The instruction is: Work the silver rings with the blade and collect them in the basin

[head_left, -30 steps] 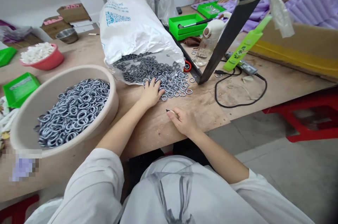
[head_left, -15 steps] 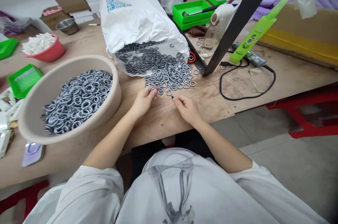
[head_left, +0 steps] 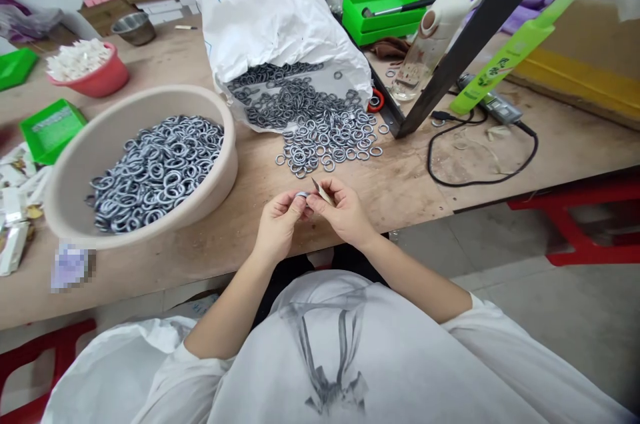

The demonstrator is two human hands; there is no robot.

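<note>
- Bench point(head_left: 400, 192): plywood top, front edge running just under the person's wrists.
- White sack point(head_left: 280, 14): lying back from the front edge, mouth toward the person, grey rings inside and at the opening.
- Beige basin point(head_left: 227, 164): left of the sack, near the bench's front edge, heaped with grey rings point(head_left: 160, 171) of the same look.
- Loose ring pile point(head_left: 333, 137): spread on the bench from the sack mouth toward the front edge, just beyond both hands.
- Black metal bar point(head_left: 460, 44): slanting up from the bench, right of the pile.
- Black cable point(head_left: 455, 184): looped on the bench near the front edge, right of the hands.
- Left hand point(head_left: 277, 224): over the front edge, thumb and fingers pinching one ring.
- Right hand point(head_left: 347, 214): beside the left, thumb and fingers closed on a small pointed blade, tip up and away from the person; fingertips meet the left's.
- Blade point(head_left: 323, 193): just right of the held ring; can't tell if touching.
- Held ring point(head_left: 301, 195): at the left fingertips, partly hidden.
</note>
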